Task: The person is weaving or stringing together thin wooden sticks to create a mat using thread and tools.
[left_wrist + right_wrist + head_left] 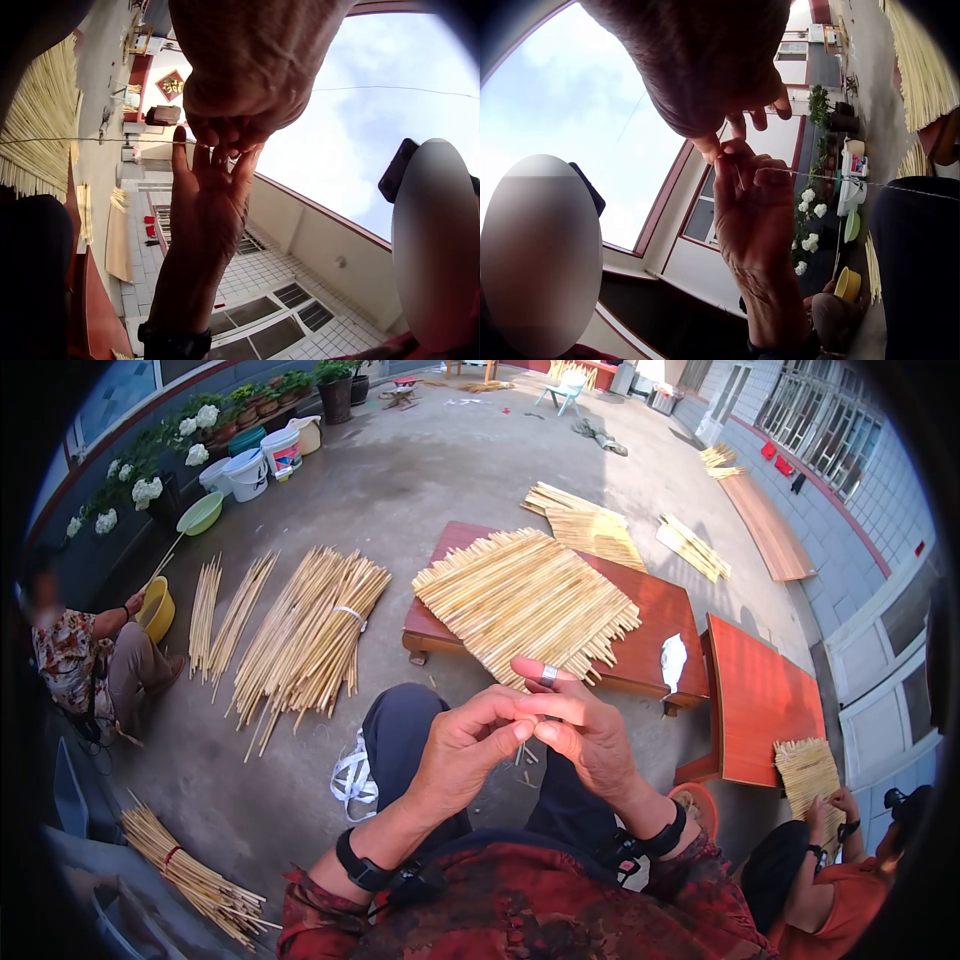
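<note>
Over the lap, my left hand (pixel 462 748) and right hand (pixel 592 745) meet at the fingertips, thumbs and index fingers pinching a thin thread. In the left wrist view the thread (pixel 97 140) runs off to the left; the right wrist view shows the same thread (pixel 832 178) twisted and pale, stretching away from the left hand (pixel 754 210). A metal ring band (pixel 548 676) sits on a right finger. The thread's end is hidden between the fingertips. Just beyond the hands, a mat of straw-coloured stalks (pixel 525 600) lies on a low red-brown table (pixel 650 605).
Loose stalk bundles (pixel 310 625) lie on the floor to the left, a tied bundle (pixel 195 870) nearer. White strapping (pixel 354 775) lies by the left knee. A second red table (pixel 765 700) stands right. People sit at both sides, one near a yellow basin (pixel 155 610).
</note>
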`<state>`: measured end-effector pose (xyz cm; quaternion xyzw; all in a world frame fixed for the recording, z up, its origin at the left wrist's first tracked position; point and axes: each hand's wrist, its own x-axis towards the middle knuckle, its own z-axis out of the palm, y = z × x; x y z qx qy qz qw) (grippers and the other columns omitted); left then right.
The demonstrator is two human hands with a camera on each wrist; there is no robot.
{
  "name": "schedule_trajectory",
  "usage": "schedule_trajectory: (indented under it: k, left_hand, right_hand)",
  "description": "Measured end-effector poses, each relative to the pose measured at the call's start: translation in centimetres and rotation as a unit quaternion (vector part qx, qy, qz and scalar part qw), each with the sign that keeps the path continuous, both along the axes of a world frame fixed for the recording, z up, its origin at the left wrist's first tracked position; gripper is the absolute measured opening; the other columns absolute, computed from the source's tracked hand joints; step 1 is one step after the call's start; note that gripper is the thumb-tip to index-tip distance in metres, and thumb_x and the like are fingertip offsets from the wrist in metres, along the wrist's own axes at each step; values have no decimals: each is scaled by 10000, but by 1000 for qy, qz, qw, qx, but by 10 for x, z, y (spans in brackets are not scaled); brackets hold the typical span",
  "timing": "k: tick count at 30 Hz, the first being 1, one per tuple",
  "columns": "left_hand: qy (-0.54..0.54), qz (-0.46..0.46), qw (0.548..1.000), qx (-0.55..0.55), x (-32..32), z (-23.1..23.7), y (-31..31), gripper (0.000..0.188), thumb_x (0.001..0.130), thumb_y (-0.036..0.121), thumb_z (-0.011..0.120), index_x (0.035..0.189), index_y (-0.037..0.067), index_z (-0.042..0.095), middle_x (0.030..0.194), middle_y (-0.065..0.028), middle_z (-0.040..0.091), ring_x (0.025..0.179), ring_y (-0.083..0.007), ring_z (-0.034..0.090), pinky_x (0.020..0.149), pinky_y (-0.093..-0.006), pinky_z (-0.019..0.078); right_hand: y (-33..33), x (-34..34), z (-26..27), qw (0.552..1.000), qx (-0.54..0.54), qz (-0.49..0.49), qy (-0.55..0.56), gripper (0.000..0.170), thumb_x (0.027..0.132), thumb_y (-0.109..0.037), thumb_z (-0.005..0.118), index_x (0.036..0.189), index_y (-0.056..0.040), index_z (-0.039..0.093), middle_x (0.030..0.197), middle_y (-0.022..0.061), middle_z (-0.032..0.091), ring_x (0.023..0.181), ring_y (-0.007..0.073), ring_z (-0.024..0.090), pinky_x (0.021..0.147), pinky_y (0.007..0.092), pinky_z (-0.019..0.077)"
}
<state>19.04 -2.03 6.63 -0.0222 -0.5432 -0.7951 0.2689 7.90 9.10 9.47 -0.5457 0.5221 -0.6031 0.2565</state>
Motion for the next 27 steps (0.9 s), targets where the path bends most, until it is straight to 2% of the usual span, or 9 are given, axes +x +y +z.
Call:
schedule_trajectory:
  k: [5, 8, 12, 18, 20, 21, 23, 25, 27]
  left_hand:
    - [-7, 0, 1000, 23, 4, 2, 1, 112, 842, 62, 541, 932, 9, 583, 886, -4, 547, 674, -50, 465, 572, -186, 381]
    - [-14, 5, 997, 74, 5, 3, 2, 111, 840, 61, 544, 928, 8, 585, 870, -7, 552, 657, -49, 481, 552, -185, 400]
    - [19, 5, 995, 93, 3, 1, 3, 106, 829, 54, 557, 921, 10, 588, 864, -22, 558, 639, -53, 501, 544, -186, 424]
    - [29, 33, 996, 75, 3, 0, 3, 99, 805, 4, 569, 902, -4, 585, 884, -40, 553, 642, -56, 508, 540, -180, 425]
    - [33, 44, 996, 68, 3, 0, 3, 99, 801, -9, 568, 899, -10, 583, 896, -43, 551, 644, -55, 507, 540, -179, 422]
    - [30, 50, 996, 61, 3, 0, 3, 93, 804, -7, 557, 894, -10, 580, 919, -77, 550, 628, -71, 507, 540, -186, 419]
    - [27, 57, 997, 53, 2, -1, 3, 88, 807, -4, 546, 890, -10, 577, 942, -111, 550, 612, -86, 507, 539, -194, 416]
    - [37, 74, 995, 57, 1, 0, 3, 87, 805, -3, 549, 888, -8, 575, 944, -114, 550, 610, -83, 505, 544, -194, 416]
    - [43, 81, 994, 63, -1, 2, 3, 89, 805, 0, 551, 890, -9, 574, 946, -116, 552, 612, -81, 503, 546, -193, 414]
  right_hand:
    - [-8, 7, -5, 993, -66, -85, 55, 209, 756, 24, 596, 951, -50, 611, 1104, 138, 523, 1059, 216, 486, 827, 290, 415]
    - [-10, 11, 0, 978, -92, -126, 141, 112, 754, 8, 605, 857, -31, 583, 1010, 118, 545, 1080, 278, 479, 875, 354, 397]
    - [-15, 16, -1, 975, -100, -150, 127, 103, 744, 16, 610, 829, -23, 567, 931, 94, 544, 1041, 282, 500, 852, 357, 405]
    - [-19, 11, -2, 984, -113, -134, 33, 100, 742, -22, 637, 792, -30, 551, 826, 78, 565, 910, 226, 548, 743, 296, 435]
    - [-17, 5, 2, 973, -113, -153, -129, 112, 798, -109, 605, 784, -29, 528, 795, 77, 556, 829, 204, 564, 692, 284, 448]
    - [-15, -1, 5, 973, -113, -153, -129, 112, 798, -109, 605, 784, -29, 528, 795, 77, 556, 829, 204, 564, 692, 284, 448]
    - [-9, -15, 11, 943, -142, -65, -295, 160, 836, -164, 565, 776, -27, 507, 793, 80, 557, 733, 185, 570, 636, 276, 462]
    - [-6, -13, 9, 943, -134, -77, -295, 179, 847, -182, 548, 823, -6, 523, 794, 82, 565, 668, 156, 562, 596, 264, 470]
    - [-2, -2, 4, 962, 53, -108, -246, 182, 836, -164, 564, 887, 9, 544, 798, 77, 571, 665, 137, 561, 602, 252, 469]
